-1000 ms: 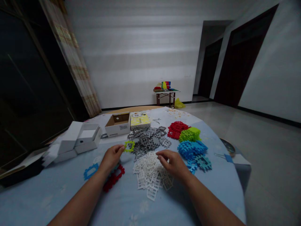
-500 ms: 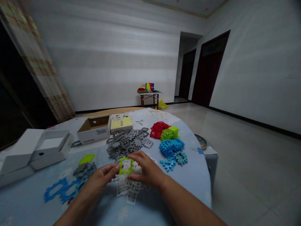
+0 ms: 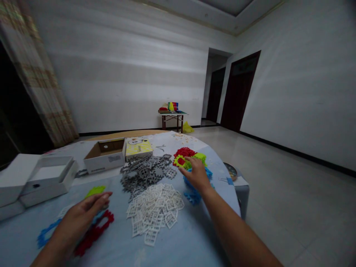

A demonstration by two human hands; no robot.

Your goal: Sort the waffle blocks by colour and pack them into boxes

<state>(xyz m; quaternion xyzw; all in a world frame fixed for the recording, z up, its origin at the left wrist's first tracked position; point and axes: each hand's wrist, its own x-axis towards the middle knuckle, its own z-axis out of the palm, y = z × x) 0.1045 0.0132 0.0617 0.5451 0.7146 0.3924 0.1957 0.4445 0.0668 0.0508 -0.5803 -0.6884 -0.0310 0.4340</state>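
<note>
My right hand (image 3: 197, 172) pinches a lime-green interlocking frame piece (image 3: 180, 161) with a square hole, above the edge of the red piece pile (image 3: 185, 151). Beneath that hand lie the lime-green pile (image 3: 200, 158) and the blue pile (image 3: 193, 196), both partly hidden by it. My left hand (image 3: 86, 212) hovers over the left side, thumb and fingers pressed together; what they hold, if anything, is hidden. Around it are red toothed pieces (image 3: 96, 231), a blue frame piece (image 3: 46, 237) and a lime-green piece (image 3: 95, 190). White window-grid pieces (image 3: 155, 207) are heaped between the hands.
A pile of grey interlocking pieces (image 3: 146, 172) lies behind the white heap. Beyond stand an open cardboard box (image 3: 105, 163) and a yellow box (image 3: 139, 149). At far left is an open white box (image 3: 47, 189). A stool (image 3: 241, 189) adjoins the table's right edge.
My right hand has carried the lime-green frame piece from over the white heap to the red and green piles. The left hand has let go of it and moved left. The view has tilted up slightly.
</note>
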